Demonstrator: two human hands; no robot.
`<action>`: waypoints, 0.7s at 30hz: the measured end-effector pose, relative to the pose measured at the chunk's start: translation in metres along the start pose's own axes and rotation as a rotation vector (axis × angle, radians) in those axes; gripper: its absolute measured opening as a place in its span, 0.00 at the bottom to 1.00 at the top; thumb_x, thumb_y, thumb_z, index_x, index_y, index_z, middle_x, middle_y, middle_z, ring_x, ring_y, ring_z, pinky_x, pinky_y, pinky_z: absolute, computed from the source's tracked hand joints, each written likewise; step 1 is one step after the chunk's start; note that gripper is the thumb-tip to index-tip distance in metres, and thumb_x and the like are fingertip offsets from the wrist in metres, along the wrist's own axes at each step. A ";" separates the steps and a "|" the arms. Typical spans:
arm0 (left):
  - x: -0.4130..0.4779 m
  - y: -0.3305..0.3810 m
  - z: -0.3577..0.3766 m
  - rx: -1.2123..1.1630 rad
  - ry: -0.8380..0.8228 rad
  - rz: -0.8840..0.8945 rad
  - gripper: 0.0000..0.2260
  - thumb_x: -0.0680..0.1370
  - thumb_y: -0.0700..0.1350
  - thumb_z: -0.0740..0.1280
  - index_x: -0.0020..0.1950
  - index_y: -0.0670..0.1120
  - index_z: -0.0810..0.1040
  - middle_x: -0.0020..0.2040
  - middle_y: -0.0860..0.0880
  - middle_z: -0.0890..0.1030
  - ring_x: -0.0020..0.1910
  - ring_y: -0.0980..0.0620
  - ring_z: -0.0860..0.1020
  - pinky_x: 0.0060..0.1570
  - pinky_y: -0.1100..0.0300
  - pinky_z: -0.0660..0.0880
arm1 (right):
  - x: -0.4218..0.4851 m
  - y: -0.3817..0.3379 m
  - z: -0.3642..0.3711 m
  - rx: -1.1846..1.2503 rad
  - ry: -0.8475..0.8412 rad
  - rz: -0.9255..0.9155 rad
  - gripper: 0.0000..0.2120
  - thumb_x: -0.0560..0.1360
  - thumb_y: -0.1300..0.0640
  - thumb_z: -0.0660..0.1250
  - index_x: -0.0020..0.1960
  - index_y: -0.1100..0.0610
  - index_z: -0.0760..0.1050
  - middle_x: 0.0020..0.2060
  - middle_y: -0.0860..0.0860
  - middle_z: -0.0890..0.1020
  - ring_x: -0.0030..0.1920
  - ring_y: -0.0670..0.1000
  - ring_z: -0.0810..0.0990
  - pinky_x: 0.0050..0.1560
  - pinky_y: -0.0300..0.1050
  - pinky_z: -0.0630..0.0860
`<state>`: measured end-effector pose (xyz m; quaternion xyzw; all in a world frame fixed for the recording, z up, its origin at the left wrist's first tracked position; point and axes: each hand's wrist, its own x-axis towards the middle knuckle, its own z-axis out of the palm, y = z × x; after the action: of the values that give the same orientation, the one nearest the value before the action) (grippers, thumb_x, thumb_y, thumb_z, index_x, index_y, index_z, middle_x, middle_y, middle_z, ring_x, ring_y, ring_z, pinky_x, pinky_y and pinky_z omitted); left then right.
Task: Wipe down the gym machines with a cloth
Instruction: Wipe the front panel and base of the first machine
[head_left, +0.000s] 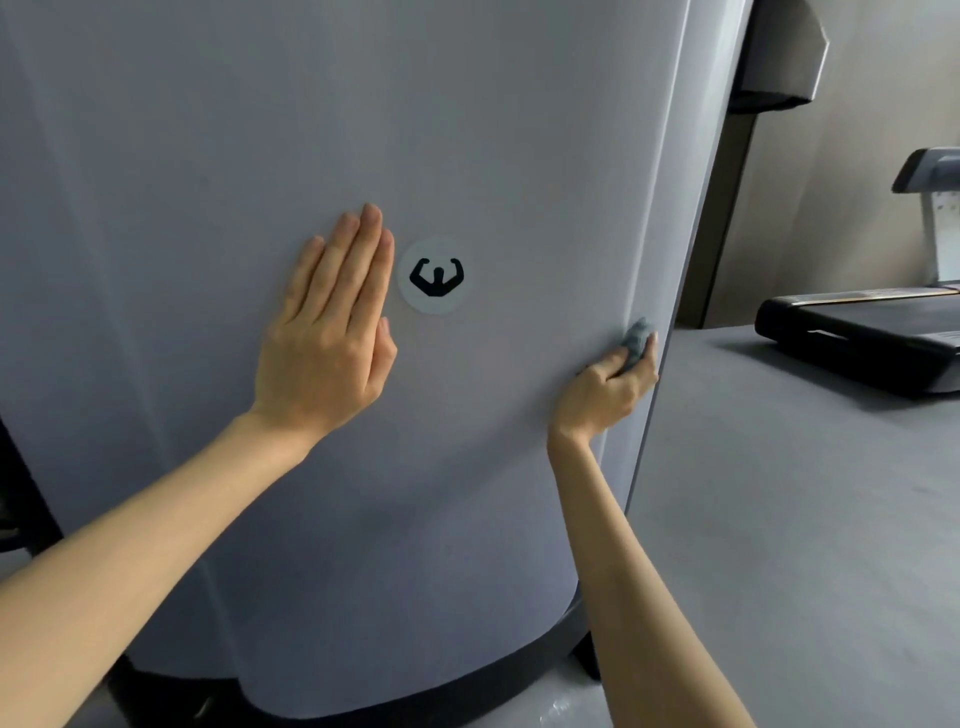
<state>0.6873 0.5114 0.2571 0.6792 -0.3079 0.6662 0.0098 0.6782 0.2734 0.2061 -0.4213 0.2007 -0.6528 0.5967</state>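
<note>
The right hand (605, 387) is curled round a small wad of grey cloth (638, 340). The fingers and thumb grip it so that only a crumpled tip shows above the knuckles. The cloth is pressed against the right-hand edge of the machine panel (467, 130), a broad, smooth, pale grey surface that fills most of the view, at the point where it folds into a narrow side strip. The right forearm runs down from the wrist toward the lower edge of the view. Well to the left of that hand, the left hand (332, 332) lies flat on the same panel. It is open and holds nothing, with straight fingers close together pointing up and the thumb tucked along the palm. Just beside its fingertips, between the two hands, is a round pale sticker (435, 275) with a black figure flexing both arms. Below both hands the panel ends in a curved black base trim (467, 691) near the floor. To the right of the cloth hand, grey floor (805, 493) spreads away. Farther right, the low black deck of a treadmill (857, 338) rests on it, with part of its upright and console (930, 171) above. Above the right hand, behind the panel's edge, a dark upright column (727, 208) rises to a grey housing (779, 57), with a beige wall (857, 130) behind.
</note>
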 end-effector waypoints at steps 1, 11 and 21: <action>0.000 0.000 0.000 0.000 -0.001 -0.001 0.26 0.80 0.39 0.56 0.77 0.34 0.58 0.77 0.37 0.59 0.77 0.41 0.58 0.77 0.47 0.55 | -0.003 0.003 -0.004 -0.013 0.012 0.051 0.20 0.81 0.61 0.57 0.73 0.60 0.68 0.66 0.51 0.72 0.69 0.53 0.70 0.70 0.50 0.67; -0.034 0.020 -0.002 -0.115 -0.086 -0.073 0.26 0.80 0.39 0.57 0.77 0.34 0.57 0.78 0.37 0.57 0.78 0.42 0.54 0.77 0.44 0.51 | -0.119 0.034 -0.055 -0.242 -0.868 -0.883 0.30 0.77 0.72 0.55 0.76 0.53 0.58 0.76 0.50 0.58 0.78 0.53 0.53 0.76 0.56 0.57; -0.087 0.055 0.013 -0.012 -0.110 -0.139 0.27 0.81 0.42 0.54 0.79 0.37 0.55 0.78 0.40 0.55 0.80 0.46 0.49 0.77 0.45 0.48 | -0.012 0.072 -0.070 -0.189 -0.216 -0.017 0.22 0.82 0.65 0.53 0.76 0.58 0.60 0.74 0.54 0.63 0.75 0.51 0.62 0.75 0.45 0.59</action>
<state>0.6821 0.4960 0.1548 0.7346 -0.2639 0.6236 0.0430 0.6664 0.2530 0.1079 -0.5450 0.1923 -0.5869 0.5671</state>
